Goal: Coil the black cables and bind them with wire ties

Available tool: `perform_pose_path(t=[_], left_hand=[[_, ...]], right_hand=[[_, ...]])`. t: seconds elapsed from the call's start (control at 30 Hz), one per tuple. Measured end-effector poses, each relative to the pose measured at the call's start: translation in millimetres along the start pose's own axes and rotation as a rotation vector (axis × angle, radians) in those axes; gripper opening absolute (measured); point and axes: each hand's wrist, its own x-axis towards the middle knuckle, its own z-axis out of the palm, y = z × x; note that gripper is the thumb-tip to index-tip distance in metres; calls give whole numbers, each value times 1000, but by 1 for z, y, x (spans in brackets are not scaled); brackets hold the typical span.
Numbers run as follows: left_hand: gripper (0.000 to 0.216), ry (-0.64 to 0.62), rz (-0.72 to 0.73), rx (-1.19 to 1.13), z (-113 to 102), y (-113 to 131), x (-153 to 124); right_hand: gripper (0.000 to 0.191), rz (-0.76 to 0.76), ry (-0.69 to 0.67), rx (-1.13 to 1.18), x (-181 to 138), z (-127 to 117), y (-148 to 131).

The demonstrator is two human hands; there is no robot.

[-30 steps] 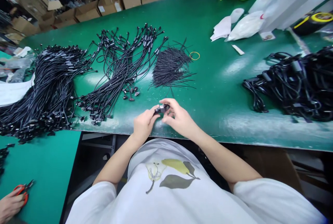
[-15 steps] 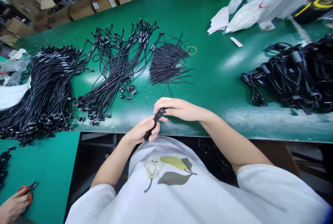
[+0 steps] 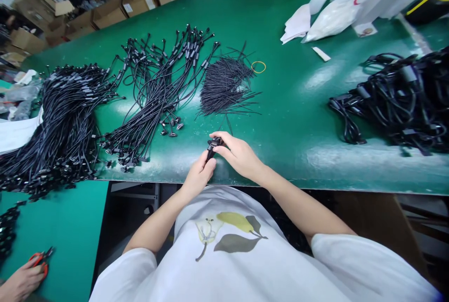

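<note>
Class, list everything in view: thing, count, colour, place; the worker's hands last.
table: one, green, throughout.
short cables: two heaps, black, left.
thin ties: one heap, black, centre.
rubber band: one, yellow, beside ties.
thick cables: one tangle, black, right.
bags: several, white, far right.
boxes: several, brown, behind table.
cutters: one, red-handled, co-worker's hand, bottom left.
folded cable: one, black, near table edge.
left hand, right hand: two, bare, gripping folded cable.

Tie pile [image 3: 224, 86] on table [image 3: 294, 124]. Left of it: cable spread [image 3: 159, 91], farther left cable heap [image 3: 59, 124]. Just right: rubber band [image 3: 258, 67]. Far right: cable tangle [image 3: 396, 100]. Behind-right: bags [image 3: 331, 21]. Before it: cable piece [image 3: 213, 144] between left hand [image 3: 198, 175], right hand [image 3: 239, 154].
</note>
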Motion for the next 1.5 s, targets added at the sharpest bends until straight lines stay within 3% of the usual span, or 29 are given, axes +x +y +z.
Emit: perform_pose_path(t=[0.13, 0.27, 0.4, 0.57, 0.73, 0.83, 1.0, 1.17, 1.33, 1.5], left_hand=[[37, -36, 58, -6, -4, 6, -4], [33, -141, -102, -357, 0, 9, -3], [36, -96, -141, -465, 9, 8, -1], [45, -42, -197, -538, 13, 6, 0], [44, -33, -197, -620, 13, 11, -1], [41, -60, -149, -599, 11, 13, -2], [37, -158, -177, -579, 5, 10, 0], [38, -221, -175, -531, 2, 9, 2], [40, -229, -175, -490, 5, 12, 2], [43, -262, -103, -440, 5, 12, 1]], right_hand=[[36, -174, 15, 0, 0, -6, 7], [31, -288, 122, -3, 1, -8, 11], [28, -371, 126, -75, 4, -12, 10], [10, -468, 195, -113, 4, -12, 11], [15, -387, 243, 68, -2, -9, 11], [19, -318, 257, 47, -1, -10, 9], [22, -457, 187, -75, 2, -15, 8], [26, -583, 112, -14, 3, -17, 8], [27, -608, 102, -3, 5, -16, 5], [26, -503, 72, 34, 10, -18, 5]])
